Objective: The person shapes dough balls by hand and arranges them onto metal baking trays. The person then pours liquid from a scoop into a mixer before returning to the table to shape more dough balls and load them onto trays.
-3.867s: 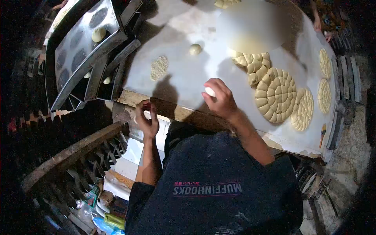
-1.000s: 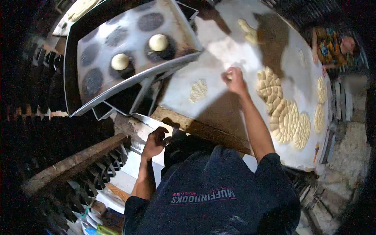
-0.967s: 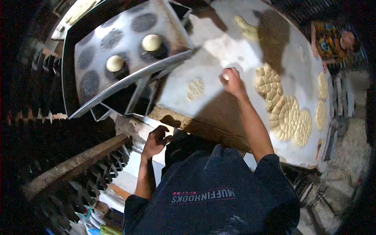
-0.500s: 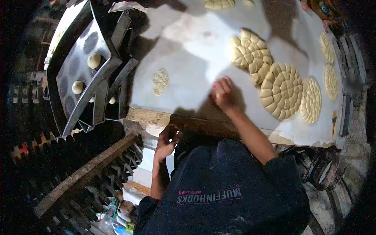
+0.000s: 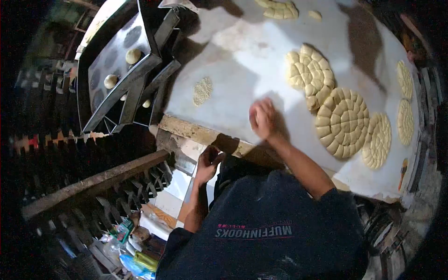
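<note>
My right hand [image 5: 264, 119] is on the pale tabletop [image 5: 228, 95], palm down with fingers curled; whatever lies under it is hidden. To its right are cut dough pieces packed into rounds: one upper cluster [image 5: 310, 74], a large round [image 5: 342, 122] and a narrower one [image 5: 377, 140]. My left hand [image 5: 208, 163] hangs just off the table's near edge, fingers loosely bent and thumb apart, with nothing visible in it. A patch of pale crumbs [image 5: 203, 91] lies left of my right hand.
Stacked metal trays [image 5: 126, 88] stand at the left, two dough balls [image 5: 133, 56] on the top one. More dough rounds [image 5: 405, 122] and a brush [image 5: 402, 173] lie by the right edge. Below left are a wooden beam [image 5: 100, 182] and plastic bags [image 5: 140, 263].
The view has swung away and back. The lone dough ball on the table is gone, and the top tray shows two balls instead of one. My right hand's white piece is now hidden from view.
</note>
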Demonstrator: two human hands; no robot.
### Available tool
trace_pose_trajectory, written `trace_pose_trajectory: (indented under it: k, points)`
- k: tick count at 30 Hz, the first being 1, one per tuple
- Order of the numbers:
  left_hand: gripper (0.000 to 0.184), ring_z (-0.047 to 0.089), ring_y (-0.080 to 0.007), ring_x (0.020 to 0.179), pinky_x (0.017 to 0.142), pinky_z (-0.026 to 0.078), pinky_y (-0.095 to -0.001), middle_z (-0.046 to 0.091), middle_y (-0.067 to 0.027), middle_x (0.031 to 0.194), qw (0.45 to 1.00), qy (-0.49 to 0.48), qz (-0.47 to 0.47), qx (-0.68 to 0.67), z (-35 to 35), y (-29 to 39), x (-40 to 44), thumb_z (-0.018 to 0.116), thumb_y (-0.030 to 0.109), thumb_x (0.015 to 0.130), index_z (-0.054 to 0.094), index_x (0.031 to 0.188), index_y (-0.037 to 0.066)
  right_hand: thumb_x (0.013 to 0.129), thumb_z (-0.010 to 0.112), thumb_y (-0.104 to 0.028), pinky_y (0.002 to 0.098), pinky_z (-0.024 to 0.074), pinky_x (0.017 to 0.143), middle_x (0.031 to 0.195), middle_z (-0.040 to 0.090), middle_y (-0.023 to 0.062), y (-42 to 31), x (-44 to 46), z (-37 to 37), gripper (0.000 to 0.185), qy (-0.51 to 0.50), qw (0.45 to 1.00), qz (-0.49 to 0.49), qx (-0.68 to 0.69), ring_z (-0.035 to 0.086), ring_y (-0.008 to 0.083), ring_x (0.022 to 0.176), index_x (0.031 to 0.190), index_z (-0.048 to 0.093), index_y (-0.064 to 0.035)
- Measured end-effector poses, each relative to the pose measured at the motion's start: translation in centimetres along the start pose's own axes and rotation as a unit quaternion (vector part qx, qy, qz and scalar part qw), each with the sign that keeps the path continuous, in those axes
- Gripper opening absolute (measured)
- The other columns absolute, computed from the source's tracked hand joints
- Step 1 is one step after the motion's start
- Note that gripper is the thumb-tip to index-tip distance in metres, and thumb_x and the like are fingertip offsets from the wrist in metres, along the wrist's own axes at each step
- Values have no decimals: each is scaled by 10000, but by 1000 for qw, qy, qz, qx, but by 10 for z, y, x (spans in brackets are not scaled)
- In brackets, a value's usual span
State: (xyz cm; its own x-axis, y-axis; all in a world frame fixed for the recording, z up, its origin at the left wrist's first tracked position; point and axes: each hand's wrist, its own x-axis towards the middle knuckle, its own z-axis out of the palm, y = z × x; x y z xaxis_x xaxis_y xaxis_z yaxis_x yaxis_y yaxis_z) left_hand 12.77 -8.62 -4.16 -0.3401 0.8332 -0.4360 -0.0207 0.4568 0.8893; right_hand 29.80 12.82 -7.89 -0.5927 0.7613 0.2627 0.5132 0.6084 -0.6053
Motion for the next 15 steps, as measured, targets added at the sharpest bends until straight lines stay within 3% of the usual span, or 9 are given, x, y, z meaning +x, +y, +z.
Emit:
trace_pose_trajectory:
  k: [1,5,7,8,10,11,12,14,15]
  points:
    - [147,512,-86,796,700,423,-245,547,-6,834,1000,-18,-16,3,3,5,3,646,45,880,519,955,45,824,547,-28,467,470,933,864,595,159,-6,-14,-14,14,22,995,-93,14,608,329,902,827,535,-33]
    - [128,531,-92,827,749,444,-251,559,-14,845,997,-17,69,14,6,8,15,633,75,901,516,947,52,867,576,-109,442,518,757,870,580,179,28,-36,-43,127,-63,982,-175,-8,600,358,851,883,569,17]
    - [92,538,-103,814,751,446,-257,568,-23,844,996,2,90,21,9,20,17,587,20,896,511,944,41,872,594,-123,409,519,725,882,585,168,5,-21,-85,144,-156,953,174,193,612,338,789,913,586,15]
    - [88,538,-106,806,754,445,-257,567,-25,841,994,9,106,20,9,22,18,569,0,893,508,942,38,872,594,-123,409,519,725,882,585,168,-8,-19,-97,144,-159,953,175,192,612,338,789,913,586,15]
    - [102,543,-99,795,739,447,-253,568,-27,839,994,5,110,1,8,19,25,562,-28,873,506,935,32,908,585,-155,332,500,743,939,614,162,-39,-12,-113,177,-156,914,111,358,630,228,846,968,615,9]
    - [108,546,-98,789,732,448,-251,565,-23,830,993,9,115,-12,11,25,26,559,-33,869,509,939,31,861,628,-130,353,499,747,967,611,158,-57,-7,-118,180,-86,949,30,302,629,259,870,977,600,5]
    - [115,550,-97,782,725,449,-250,563,-20,820,992,13,120,-25,14,29,28,556,-39,864,511,944,30,861,628,-130,353,499,747,967,611,158,-62,-6,-109,180,-92,949,32,300,629,259,870,977,600,5]
    - [135,559,-100,761,721,460,-254,572,-15,802,992,13,119,36,11,20,36,574,-38,847,525,951,32,796,679,-104,376,499,785,993,610,160,-52,-3,-82,245,55,982,-116,142,618,309,913,990,584,13]
    - [139,561,-100,781,734,458,-251,578,-21,818,992,11,116,37,15,27,38,582,-28,843,525,955,31,737,712,-86,408,482,865,1051,598,179,-33,-8,-62,364,14,987,-82,134,576,359,1020,1057,577,20]
